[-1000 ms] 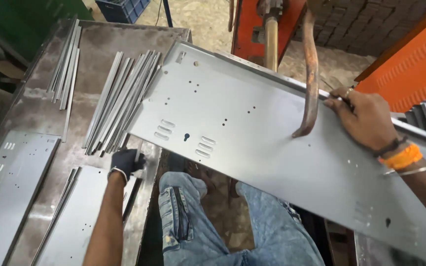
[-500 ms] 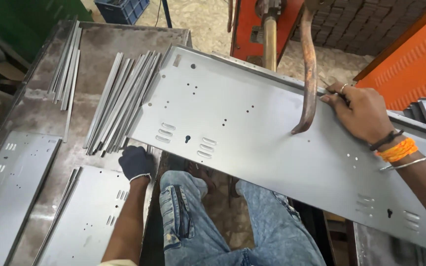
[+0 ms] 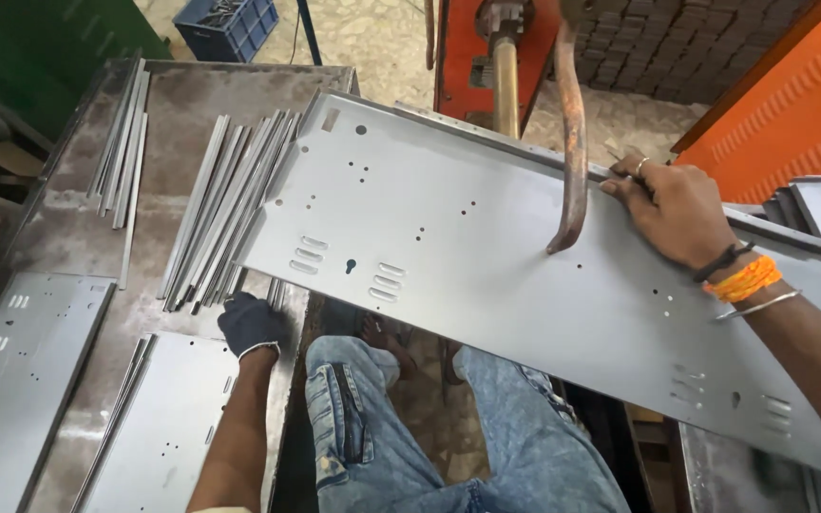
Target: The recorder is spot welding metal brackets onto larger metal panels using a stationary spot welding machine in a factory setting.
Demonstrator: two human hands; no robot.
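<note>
A long grey sheet-metal panel [image 3: 486, 266], punched with holes and slots, lies tilted across the lap, one edge folded up.

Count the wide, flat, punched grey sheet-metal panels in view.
3: one large grey punched panel under the right hand; one bench panel far left; one stack-top panel near the gloved left hand. Others may lie beneath.

No labels, signs or screens in view. Only container: blue plastic crate [image 3: 226, 26], far left-centre on the floor beyond the far end of the steel table [image 3: 239, 85]. Boxy shape w/ slotted lattice walls, open top, part cut off by the top edge. Dark bits inside, too small to tell. Possibly scrap cardboard [image 3: 11, 157], brown, far left beside the table; unclear.
</note>
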